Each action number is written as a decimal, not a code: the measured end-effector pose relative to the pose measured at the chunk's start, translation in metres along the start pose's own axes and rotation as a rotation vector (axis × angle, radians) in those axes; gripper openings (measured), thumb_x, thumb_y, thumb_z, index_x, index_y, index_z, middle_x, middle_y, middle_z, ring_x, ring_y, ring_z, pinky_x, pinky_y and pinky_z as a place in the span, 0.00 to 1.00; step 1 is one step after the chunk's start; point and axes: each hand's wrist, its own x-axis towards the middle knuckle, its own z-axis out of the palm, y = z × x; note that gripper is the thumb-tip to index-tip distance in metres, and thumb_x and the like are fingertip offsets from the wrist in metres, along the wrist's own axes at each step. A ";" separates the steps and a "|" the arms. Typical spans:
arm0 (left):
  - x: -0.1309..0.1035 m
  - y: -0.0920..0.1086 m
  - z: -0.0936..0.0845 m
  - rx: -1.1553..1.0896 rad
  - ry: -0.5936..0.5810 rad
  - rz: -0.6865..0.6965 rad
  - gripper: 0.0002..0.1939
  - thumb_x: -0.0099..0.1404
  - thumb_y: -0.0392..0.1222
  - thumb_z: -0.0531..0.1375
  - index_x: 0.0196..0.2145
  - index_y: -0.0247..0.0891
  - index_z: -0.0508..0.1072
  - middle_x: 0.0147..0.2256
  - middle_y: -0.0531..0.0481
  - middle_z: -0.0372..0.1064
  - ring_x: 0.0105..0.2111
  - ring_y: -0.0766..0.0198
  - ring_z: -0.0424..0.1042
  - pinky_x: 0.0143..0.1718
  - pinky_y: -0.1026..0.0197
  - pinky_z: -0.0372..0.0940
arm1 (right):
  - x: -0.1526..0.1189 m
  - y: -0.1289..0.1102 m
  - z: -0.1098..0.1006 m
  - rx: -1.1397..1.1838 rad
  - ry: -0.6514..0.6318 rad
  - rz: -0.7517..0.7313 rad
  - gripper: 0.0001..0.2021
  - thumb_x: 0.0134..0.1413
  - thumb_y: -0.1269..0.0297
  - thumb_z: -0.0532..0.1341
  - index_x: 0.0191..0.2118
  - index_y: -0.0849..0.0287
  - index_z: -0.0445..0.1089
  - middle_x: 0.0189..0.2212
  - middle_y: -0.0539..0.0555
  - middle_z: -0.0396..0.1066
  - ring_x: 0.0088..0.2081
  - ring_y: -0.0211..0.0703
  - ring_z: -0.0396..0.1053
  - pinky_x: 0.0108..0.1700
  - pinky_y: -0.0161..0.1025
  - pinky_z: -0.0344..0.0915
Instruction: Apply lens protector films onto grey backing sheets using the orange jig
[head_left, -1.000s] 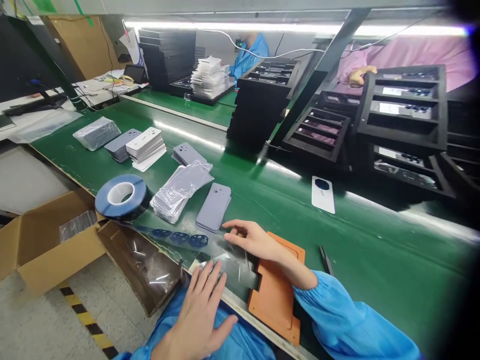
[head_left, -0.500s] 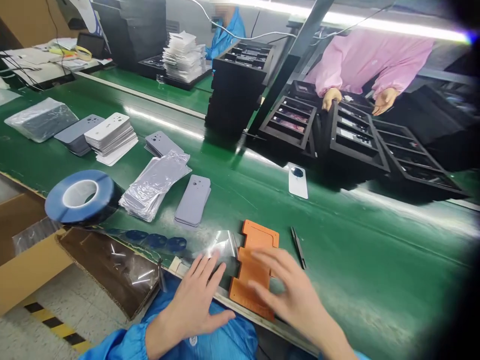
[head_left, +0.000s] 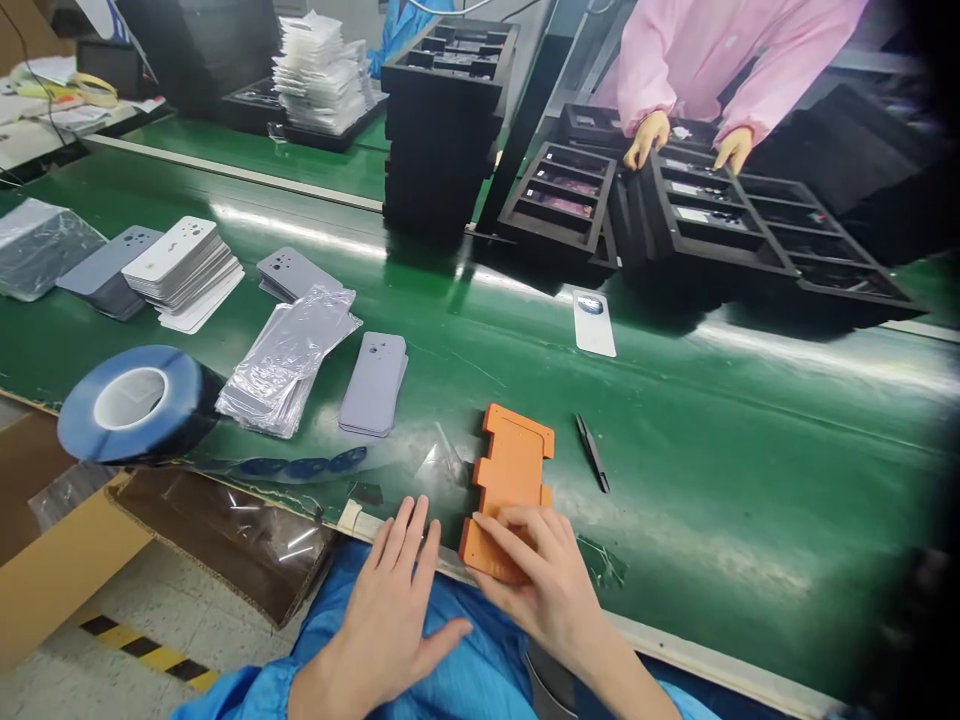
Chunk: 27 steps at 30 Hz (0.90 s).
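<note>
My right hand (head_left: pixel 544 585) is closed around the near end of an orange phone-panel jig (head_left: pixel 514 450). Its index finger lies on top and its thumb is at the near edge; the right fingertips are partly hidden. My left hand (head_left: pixel 390 600) is held flat at the table edge, fingers stretched out, left of the jig and holding nothing. A piece of clear film (head_left: pixel 444 455) lies just left of the jig. Black tweezers (head_left: pixel 592 453) rest to its right. A strip of film with dark blue ovals (head_left: pixel 307 466) runs from a blue tape roll (head_left: pixel 131 405).
Grey phone back panels (head_left: pixel 373 385), a plastic-wrapped stack (head_left: pixel 289 360) and a white stack (head_left: pixel 180 270) stand at left. One white panel (head_left: pixel 594 322) lies farther back. Across the table, a person in pink touches black trays (head_left: pixel 720 225). A cardboard box (head_left: pixel 75 570) sits below the edge.
My right hand has come down and closed on the jig's near end. My left hand stays spread. The pink-sleeved person's hand has moved onto the tray.
</note>
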 end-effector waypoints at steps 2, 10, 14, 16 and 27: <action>-0.002 0.004 -0.001 -0.036 0.013 0.014 0.44 0.68 0.64 0.58 0.69 0.27 0.58 0.71 0.26 0.47 0.71 0.37 0.48 0.62 0.42 0.59 | 0.003 -0.003 0.001 0.018 0.026 0.029 0.19 0.64 0.58 0.65 0.56 0.59 0.71 0.40 0.59 0.71 0.41 0.50 0.67 0.42 0.47 0.62; -0.011 0.001 -0.014 -0.513 0.352 0.007 0.07 0.68 0.35 0.59 0.43 0.34 0.73 0.43 0.37 0.71 0.52 0.51 0.72 0.51 0.53 0.71 | 0.004 -0.003 0.020 0.012 -0.012 0.052 0.20 0.63 0.55 0.67 0.55 0.61 0.73 0.38 0.57 0.72 0.38 0.48 0.66 0.40 0.44 0.61; -0.017 -0.017 -0.030 -0.781 0.378 -0.233 0.06 0.70 0.33 0.57 0.34 0.37 0.72 0.29 0.49 0.69 0.31 0.65 0.71 0.34 0.64 0.68 | 0.012 -0.003 0.008 0.084 -0.050 0.057 0.19 0.62 0.55 0.67 0.54 0.60 0.74 0.39 0.57 0.74 0.40 0.49 0.69 0.42 0.45 0.64; -0.020 -0.028 -0.037 -0.989 0.339 -0.502 0.12 0.73 0.41 0.57 0.31 0.37 0.71 0.26 0.50 0.68 0.27 0.66 0.71 0.28 0.66 0.65 | 0.024 -0.004 0.001 0.146 -0.051 0.040 0.16 0.64 0.57 0.66 0.52 0.58 0.74 0.39 0.57 0.74 0.40 0.48 0.70 0.42 0.44 0.66; -0.003 -0.070 -0.037 -1.884 0.499 -1.154 0.20 0.61 0.48 0.70 0.44 0.34 0.71 0.47 0.37 0.76 0.43 0.46 0.82 0.17 0.68 0.69 | 0.132 -0.052 0.016 0.323 -0.271 -0.096 0.10 0.68 0.63 0.60 0.50 0.58 0.76 0.43 0.58 0.77 0.43 0.48 0.74 0.45 0.45 0.69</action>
